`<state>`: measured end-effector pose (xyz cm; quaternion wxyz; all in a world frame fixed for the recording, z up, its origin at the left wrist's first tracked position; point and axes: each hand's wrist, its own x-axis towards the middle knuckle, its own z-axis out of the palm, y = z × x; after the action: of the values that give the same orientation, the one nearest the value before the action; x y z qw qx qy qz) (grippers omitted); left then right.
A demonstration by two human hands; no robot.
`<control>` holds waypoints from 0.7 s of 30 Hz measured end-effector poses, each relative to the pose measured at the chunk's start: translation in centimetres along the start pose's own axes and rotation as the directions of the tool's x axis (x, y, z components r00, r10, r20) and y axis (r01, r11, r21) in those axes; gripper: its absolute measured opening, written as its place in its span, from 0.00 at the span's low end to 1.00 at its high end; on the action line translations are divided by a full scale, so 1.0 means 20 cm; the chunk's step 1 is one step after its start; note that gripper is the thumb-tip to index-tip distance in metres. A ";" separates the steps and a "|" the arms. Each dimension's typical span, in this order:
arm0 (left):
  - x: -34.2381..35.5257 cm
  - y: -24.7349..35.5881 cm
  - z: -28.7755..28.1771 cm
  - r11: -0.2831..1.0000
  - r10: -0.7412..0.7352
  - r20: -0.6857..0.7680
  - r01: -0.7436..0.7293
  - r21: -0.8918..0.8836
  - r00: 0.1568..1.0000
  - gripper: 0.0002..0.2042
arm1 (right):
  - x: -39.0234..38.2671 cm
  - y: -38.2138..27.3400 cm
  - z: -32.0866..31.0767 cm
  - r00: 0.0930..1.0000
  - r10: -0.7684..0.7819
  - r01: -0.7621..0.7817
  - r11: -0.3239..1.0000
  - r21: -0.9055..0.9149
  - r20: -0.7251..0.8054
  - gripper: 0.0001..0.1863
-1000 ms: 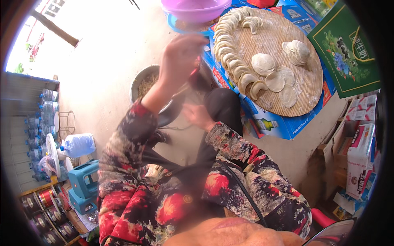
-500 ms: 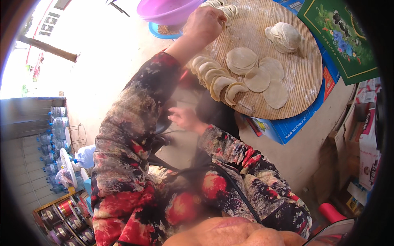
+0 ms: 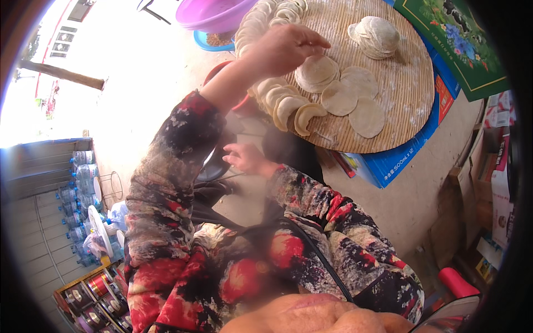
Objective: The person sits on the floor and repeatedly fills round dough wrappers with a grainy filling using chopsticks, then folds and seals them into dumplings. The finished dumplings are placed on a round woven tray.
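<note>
My left hand (image 3: pixel 283 50) reaches out over a round woven tray (image 3: pixel 405 116), fingers spread just above a stack of round dough wrappers (image 3: pixel 317 72); it holds nothing that I can see. A row of folded dumplings (image 3: pixel 288 108) curves along the tray's left rim. Loose flat wrappers (image 3: pixel 361 105) lie beside the stack, and another pile of wrappers (image 3: pixel 377 36) sits farther back. My right hand (image 3: pixel 247 158) hovers low over my lap, fingers apart and empty, next to a dark bowl (image 3: pixel 214 166). Both sleeves are red-and-black floral.
A purple basin (image 3: pixel 214 11) and a blue dish of filling (image 3: pixel 214 39) stand beyond the tray. The tray rests on a blue carton (image 3: pixel 400 161). A green box (image 3: pixel 452 44) lies at the right. Water bottles (image 3: pixel 78 183) and cans (image 3: pixel 89 291) stand at the left.
My left hand has come back from the tray's far rim by the purple basin to the wrapper stack. The view has shifted toward the tray. My right hand stays low.
</note>
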<state>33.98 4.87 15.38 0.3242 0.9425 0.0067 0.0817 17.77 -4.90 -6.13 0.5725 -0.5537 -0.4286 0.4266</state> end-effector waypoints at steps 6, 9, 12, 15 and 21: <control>0.01 0.01 0.00 0.999 0.035 0.025 -0.035 0.001 0.999 0.11 | 0.00 0.02 -0.01 1.000 -0.002 0.002 1.000 -0.013 0.011 0.23; 0.01 0.03 -0.02 0.999 -0.006 0.047 0.008 -0.044 0.999 0.09 | 0.00 0.03 -0.01 1.000 -0.007 0.007 1.000 -0.017 0.014 0.23; -0.02 0.02 -0.06 0.991 0.075 0.051 -0.069 -0.116 0.996 0.08 | 0.01 0.02 -0.01 1.000 -0.002 0.002 1.000 -0.009 0.003 0.23; -0.08 0.02 -0.10 0.964 0.138 0.035 -0.126 -0.235 0.990 0.07 | 0.01 0.03 -0.01 1.000 0.004 -0.004 1.000 -0.003 -0.004 0.23; -0.28 -0.04 -0.17 0.805 -0.080 -0.160 -0.031 -0.593 0.984 0.10 | 0.03 0.10 0.04 1.000 -0.015 0.014 0.996 -0.091 -0.006 0.23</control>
<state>27.84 7.27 16.72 0.6012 0.7828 0.0220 0.1591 17.06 -3.96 -8.16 0.5512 -0.5777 -0.4497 0.4003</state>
